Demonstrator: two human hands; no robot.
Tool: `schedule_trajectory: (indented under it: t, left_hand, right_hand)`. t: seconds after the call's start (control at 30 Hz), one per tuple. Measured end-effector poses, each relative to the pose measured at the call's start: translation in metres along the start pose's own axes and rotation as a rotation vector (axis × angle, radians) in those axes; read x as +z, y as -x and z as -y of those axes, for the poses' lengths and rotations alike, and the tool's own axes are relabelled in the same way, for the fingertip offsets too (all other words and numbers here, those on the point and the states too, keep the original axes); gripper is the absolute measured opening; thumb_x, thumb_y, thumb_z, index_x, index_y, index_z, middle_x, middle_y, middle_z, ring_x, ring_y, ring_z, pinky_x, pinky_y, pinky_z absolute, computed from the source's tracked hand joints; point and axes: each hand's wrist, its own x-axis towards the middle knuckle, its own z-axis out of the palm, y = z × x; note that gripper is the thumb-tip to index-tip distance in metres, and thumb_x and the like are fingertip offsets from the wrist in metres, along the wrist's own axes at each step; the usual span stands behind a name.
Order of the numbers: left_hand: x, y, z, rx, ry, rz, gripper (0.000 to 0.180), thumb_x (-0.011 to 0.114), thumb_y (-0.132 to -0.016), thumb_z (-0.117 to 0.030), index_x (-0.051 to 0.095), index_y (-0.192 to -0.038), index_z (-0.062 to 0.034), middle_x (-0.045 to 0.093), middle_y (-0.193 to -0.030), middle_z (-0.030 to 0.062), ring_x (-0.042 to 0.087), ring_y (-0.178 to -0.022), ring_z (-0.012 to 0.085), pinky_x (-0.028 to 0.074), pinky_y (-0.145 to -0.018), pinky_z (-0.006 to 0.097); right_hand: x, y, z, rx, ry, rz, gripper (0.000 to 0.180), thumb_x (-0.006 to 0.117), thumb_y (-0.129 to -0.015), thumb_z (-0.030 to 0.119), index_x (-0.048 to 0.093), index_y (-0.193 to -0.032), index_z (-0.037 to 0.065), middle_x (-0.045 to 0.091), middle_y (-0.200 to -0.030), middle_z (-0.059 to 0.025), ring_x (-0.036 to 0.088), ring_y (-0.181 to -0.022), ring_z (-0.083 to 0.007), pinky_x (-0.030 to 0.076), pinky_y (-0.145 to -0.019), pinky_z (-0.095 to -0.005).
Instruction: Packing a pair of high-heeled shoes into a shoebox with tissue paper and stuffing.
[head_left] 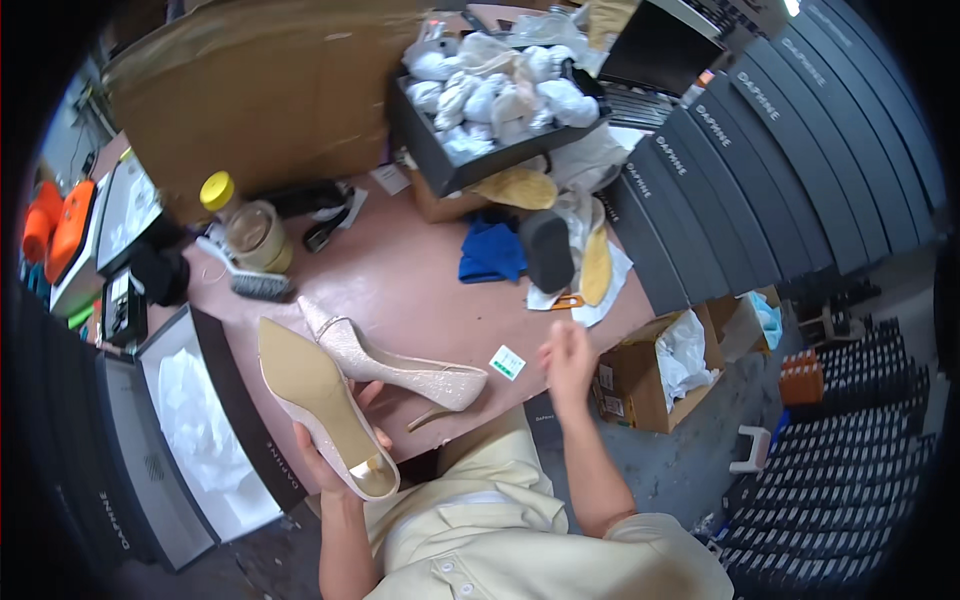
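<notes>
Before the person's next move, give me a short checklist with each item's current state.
1. Left hand grips the held shoe: ok, sole toward the camera.
2. Right hand empty: cannot tell, fingers curled and blurred.
3. Second shoe on the table: ok, lying on its side.
4. Shoes not touching: cannot tell, they overlap in view.
5. Label clear of the shoes: ok.
6. Open box free of paper: not ok, white paper inside.
</notes>
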Motion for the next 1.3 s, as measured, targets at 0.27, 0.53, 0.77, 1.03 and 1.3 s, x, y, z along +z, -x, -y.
schedule_trajectory:
  t: [0.27, 0.53, 0.77, 1.03, 1.3]
  left_hand:
    - [0.020, -0.002, 0.012, -0.033, 0.004, -0.057, 0.073, 0.035, -0.090, -0.058, 0.032, -0.138, -0.0031, 0.046, -0.132, 0.0101, 0.044, -0.122, 0.0370, 0.059, -0.059, 0.050]
    - [0.020, 0.028, 0.001, -0.001, -0.021, 0.004, 0.070, 0.035, -0.092, -0.055, 0.033, -0.134, 0.0005, 0.047, -0.124, 0.0220, 0.063, -0.081, 0.0410, 0.058, -0.049, 0.047]
    - [0.062, 0.011, 0.002, -0.072, 0.012, 0.297, 0.080, 0.042, -0.087, -0.061, 0.026, -0.140, -0.0027, 0.030, -0.135, 0.0315, 0.064, -0.078, 0.0412, 0.058, -0.053, 0.045]
    - [0.109, 0.011, 0.001, -0.165, 0.051, 0.367, 0.088, 0.041, -0.085, -0.064, 0.019, -0.143, -0.0025, 0.023, -0.146, 0.0221, 0.063, -0.081, 0.0386, 0.056, -0.065, 0.042]
    - [0.088, 0.035, -0.025, -0.098, 0.211, 0.378, 0.086, 0.040, -0.086, -0.063, 0.020, -0.142, -0.0006, 0.028, -0.142, 0.0136, 0.061, -0.088, 0.0415, 0.054, -0.074, 0.046]
  right_hand:
    - [-0.032, -0.200, 0.001, -0.260, 0.747, -0.435, 0.035, 0.062, -0.078, 0.034, 0.065, -0.089, 0.002, 0.067, -0.087, -0.0185, 0.064, -0.083, -0.0354, 0.049, -0.075, -0.0420]
    - [-0.072, -0.240, -0.008, -0.168, 0.413, -0.420, 0.030, 0.068, -0.073, 0.030, 0.068, -0.080, 0.001, 0.067, -0.084, -0.0190, 0.066, -0.078, -0.0335, 0.050, -0.071, -0.0397]
    - [-0.086, -0.078, 0.142, -0.223, -0.450, 0.428, 0.009, 0.056, -0.092, 0.014, 0.056, -0.091, 0.005, 0.060, -0.082, 0.0000, 0.055, -0.070, -0.0051, 0.045, -0.065, -0.0202]
    - [0.019, 0.034, 0.124, 0.252, -0.528, 1.133, 0.028, 0.063, -0.089, 0.022, 0.057, -0.106, 0.000, 0.063, -0.088, -0.0032, 0.060, -0.077, -0.0092, 0.049, -0.071, -0.0235]
    - [0.064, 0.083, 0.097, 0.356, -0.722, 1.492, 0.056, 0.062, -0.089, 0.023, 0.033, -0.132, 0.001, 0.060, -0.092, -0.0139, 0.063, -0.073, -0.0216, 0.051, -0.069, -0.0343]
